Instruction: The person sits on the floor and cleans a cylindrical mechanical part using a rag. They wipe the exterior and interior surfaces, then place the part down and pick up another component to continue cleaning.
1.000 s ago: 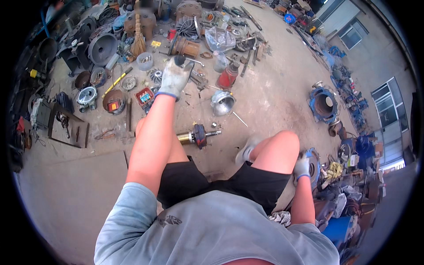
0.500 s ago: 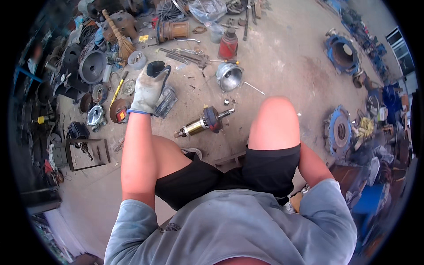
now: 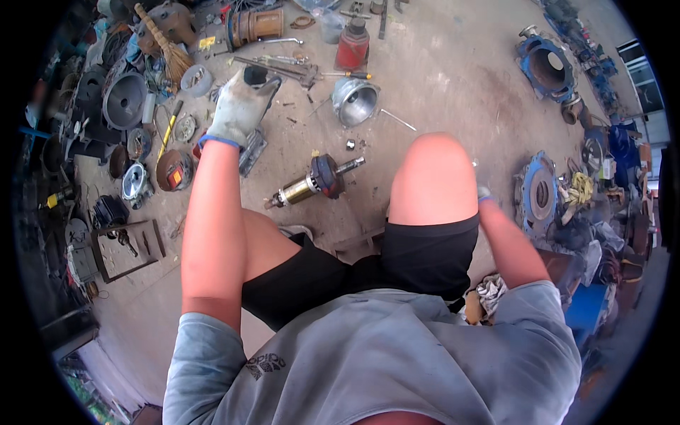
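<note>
My left hand (image 3: 241, 106), in a whitish glove with dark fingers and a blue cuff, is raised above the floor. Its fingers curl in toward the thumb; anything inside them is hidden. Under and beside it lies a dark, flat tray-like piece (image 3: 253, 152), partly covered by the glove. My right hand (image 3: 484, 193) is behind my raised knee, with only a bit of its glove cuff showing. Between my legs and the tools, a motor rotor (image 3: 301, 190) with a shaft and a dark round end rests on the floor. A silver bowl-shaped housing (image 3: 356, 104) sits beyond it.
A red bottle jack (image 3: 353, 48), a screwdriver (image 3: 350, 74) and several steel tools (image 3: 290, 71) lie ahead. A straw broom (image 3: 170, 53), a yellow-handled tool (image 3: 170, 127) and bowls of parts crowd the left. Blue flanged castings (image 3: 537, 195) stand to the right.
The whole view has shifted, with floor objects sliding up and left. My left hand has moved slightly forward, still curled. A little of my right glove now shows beside the knee.
</note>
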`<state>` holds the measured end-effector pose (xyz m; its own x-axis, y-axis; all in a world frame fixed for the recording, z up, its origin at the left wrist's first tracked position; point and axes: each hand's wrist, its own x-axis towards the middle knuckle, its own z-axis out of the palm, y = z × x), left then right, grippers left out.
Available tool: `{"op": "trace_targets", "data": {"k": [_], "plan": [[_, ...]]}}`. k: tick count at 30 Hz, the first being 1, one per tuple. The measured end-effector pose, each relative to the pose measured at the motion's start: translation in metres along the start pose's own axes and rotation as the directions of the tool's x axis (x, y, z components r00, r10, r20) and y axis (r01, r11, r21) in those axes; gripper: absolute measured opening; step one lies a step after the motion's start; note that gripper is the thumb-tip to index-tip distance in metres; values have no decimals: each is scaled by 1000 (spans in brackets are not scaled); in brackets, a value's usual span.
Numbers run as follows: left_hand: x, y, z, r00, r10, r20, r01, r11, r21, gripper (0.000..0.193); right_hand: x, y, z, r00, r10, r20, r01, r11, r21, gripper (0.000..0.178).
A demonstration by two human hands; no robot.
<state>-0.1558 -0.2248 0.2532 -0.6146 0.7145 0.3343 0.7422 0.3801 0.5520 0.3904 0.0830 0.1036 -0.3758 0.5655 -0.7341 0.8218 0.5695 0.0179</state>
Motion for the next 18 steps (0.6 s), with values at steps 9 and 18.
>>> {"op": "trace_targets", "data": {"k": [9,18], "plan": [[4,55,-4,996,67,50,-63,995,-79,33,14,-15,-25,998,-5,-70,4,1000,-13,39],[-10,34,-15,992,-118,-33,107,965,-241,27,18,-50,21,991,-112,-74,110,993,-34,39]]}}
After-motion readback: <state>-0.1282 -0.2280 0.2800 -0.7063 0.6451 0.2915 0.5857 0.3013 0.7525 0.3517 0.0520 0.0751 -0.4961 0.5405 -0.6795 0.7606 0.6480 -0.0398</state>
